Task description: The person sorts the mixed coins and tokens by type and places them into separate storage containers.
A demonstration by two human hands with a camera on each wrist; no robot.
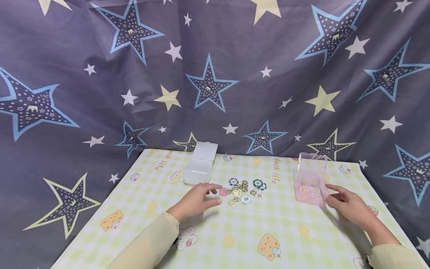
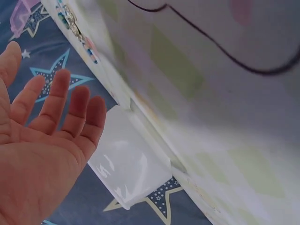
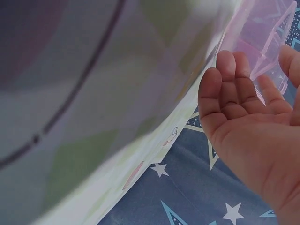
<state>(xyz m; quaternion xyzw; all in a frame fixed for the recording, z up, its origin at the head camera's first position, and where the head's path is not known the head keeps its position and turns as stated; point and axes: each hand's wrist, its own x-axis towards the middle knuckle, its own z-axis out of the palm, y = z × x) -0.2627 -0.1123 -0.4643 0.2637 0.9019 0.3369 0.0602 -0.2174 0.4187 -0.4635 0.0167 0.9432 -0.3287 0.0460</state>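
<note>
A small heap of gold coins (image 1: 236, 192) lies mid-table, mixed with several poker chips, among them a white chip (image 1: 246, 199) marked 10 and a green-edged chip (image 1: 258, 183). My left hand (image 1: 200, 201) hovers just left of the heap, fingers loosely bent and holding nothing. Behind it stands a white translucent box (image 1: 198, 172) with its lid raised. On the right is a clear pink box (image 1: 309, 195), lid also up. My right hand (image 1: 351, 206) is at this box's right side with fingers relaxed; whether the fingertips touch it I cannot tell.
A green-and-white checked cloth (image 1: 215, 228) printed with cartoon figures covers the table. A dark curtain (image 1: 228, 48) with stars hangs directly behind the table's far edge.
</note>
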